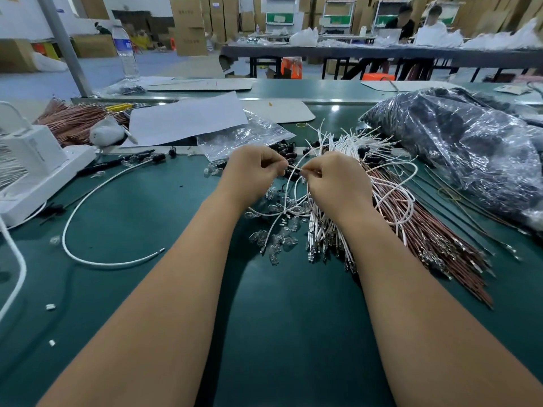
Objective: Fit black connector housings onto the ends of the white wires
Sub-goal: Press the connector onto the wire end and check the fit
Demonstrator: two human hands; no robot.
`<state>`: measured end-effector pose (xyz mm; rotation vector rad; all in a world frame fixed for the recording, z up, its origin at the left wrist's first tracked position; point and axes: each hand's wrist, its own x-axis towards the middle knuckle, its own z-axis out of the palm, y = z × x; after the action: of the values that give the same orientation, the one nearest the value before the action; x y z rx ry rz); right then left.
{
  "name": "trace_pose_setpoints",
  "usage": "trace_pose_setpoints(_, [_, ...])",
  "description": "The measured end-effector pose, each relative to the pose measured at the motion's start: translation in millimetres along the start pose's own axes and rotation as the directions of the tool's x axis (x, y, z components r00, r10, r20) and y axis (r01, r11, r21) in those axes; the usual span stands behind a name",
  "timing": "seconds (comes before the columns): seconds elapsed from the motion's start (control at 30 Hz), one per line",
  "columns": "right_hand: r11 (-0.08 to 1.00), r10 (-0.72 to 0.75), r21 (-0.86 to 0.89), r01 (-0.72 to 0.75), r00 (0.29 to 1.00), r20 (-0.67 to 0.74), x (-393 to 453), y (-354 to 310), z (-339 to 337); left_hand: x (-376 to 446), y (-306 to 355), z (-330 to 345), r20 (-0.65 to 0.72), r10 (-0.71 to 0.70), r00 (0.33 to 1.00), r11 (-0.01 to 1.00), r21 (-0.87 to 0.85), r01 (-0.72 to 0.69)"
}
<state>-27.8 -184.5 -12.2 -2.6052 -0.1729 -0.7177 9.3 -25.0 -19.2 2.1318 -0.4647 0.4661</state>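
Observation:
Over the middle of the green table, my left hand (pixel 254 171) and my right hand (pixel 335 180) meet fingertip to fingertip. Both pinch one thin white wire (pixel 291 183), which loops down between them. What sits on the wire's end is hidden by my fingers. Loose black connector housings (pixel 283 149) lie just behind my hands. A bundle of white wires (pixel 352 142) fans out behind and under my right hand.
Brown wires with metal terminals (pixel 435 239) lie to the right. Clear small parts (pixel 276 242) are scattered below my hands. A long white cable (pixel 88 207) curves at left near a white device (pixel 32 168). A dark plastic bag (pixel 464 142) fills the right side.

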Motion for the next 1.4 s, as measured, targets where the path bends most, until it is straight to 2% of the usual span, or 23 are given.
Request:
trace_pose_setpoints(0.1, [0.994, 0.102, -0.023, -0.102, 0.994, -0.033, 0.6, 1.7, 1.4, 9.0, -4.0, 7.3, 0.038, -0.048, 0.998, 0.998, 0.049, 0.046])
trace_pose_setpoints(0.17, [0.991, 0.131, -0.004, -0.131, 0.990, -0.050, 0.9, 1.6, 1.5, 14.6, -9.2, 13.1, 0.125, -0.106, 0.987, 0.960, 0.270, 0.069])
trace_pose_setpoints(0.23, [0.991, 0.131, 0.021, -0.130, 0.990, -0.056, 1.2, 1.2, 1.2, 19.8, -9.6, 16.9, 0.183, -0.146, 0.972, 0.861, 0.507, 0.033])
trace_pose_setpoints(0.27, [0.992, 0.127, 0.030, -0.125, 0.990, -0.057, 1.4, 1.1, 1.0, 22.8, -8.2, 17.4, 0.201, -0.146, 0.969, 0.825, 0.565, 0.007])
trace_pose_setpoints(0.37, [0.991, 0.123, 0.055, -0.120, 0.991, -0.059, 1.8, 1.3, 0.5, 29.1, -2.2, 15.5, 0.197, -0.150, 0.969, 0.798, 0.603, 0.001])
trace_pose_setpoints(0.5, [0.984, 0.129, 0.134, -0.121, 0.990, -0.054, 2.1, 1.4, -1.8, 18.8, 6.9, 14.6, 0.067, -0.113, 0.991, 0.900, 0.430, 0.074])
trace_pose_setpoints(0.6, [0.979, 0.112, 0.180, -0.097, 0.991, -0.072, 1.7, 1.4, -2.3, 11.8, 12.9, 9.5, 0.032, -0.110, 0.993, 0.950, 0.297, 0.096])
trace_pose_setpoints(0.77, [0.966, 0.052, 0.259, -0.022, 0.992, -0.111, 0.6, -2.2, -1.2, 2.3, 18.9, -0.3, -0.149, -0.156, 0.976, 0.986, -0.081, 0.145])
trace_pose_setpoints(0.87, [0.955, 0.023, 0.295, 0.020, 0.990, -0.142, 0.6, -4.0, -0.7, -3.6, 19.8, 0.7, -0.082, -0.286, 0.955, 0.878, -0.421, 0.227])
trace_pose_setpoints(0.93, [0.943, 0.027, 0.331, 0.028, 0.987, -0.160, 0.7, -4.2, -0.1, -5.3, 17.6, -1.9, -0.037, -0.334, 0.942, 0.806, -0.530, 0.265])
trace_pose_setpoints(1.03, [0.930, 0.041, 0.367, 0.021, 0.986, -0.160, 0.1, -4.3, 1.1, -9.9, 13.1, -6.3, 0.000, -0.364, 0.931, 0.730, -0.621, 0.285])
trace_pose_setpoints(1.23, [0.939, 0.009, 0.343, 0.023, 0.996, -0.092, -3.5, -10.2, 4.2, -15.2, 20.8, -2.4, -0.011, -0.342, 0.940, 0.628, -0.746, 0.220])
trace_pose_setpoints(1.4, [0.932, 0.050, 0.363, 0.004, 0.989, -0.139, -1.6, -7.3, 4.2, -15.7, 23.3, -1.3, 0.017, -0.356, 0.934, 0.561, -0.796, 0.228])
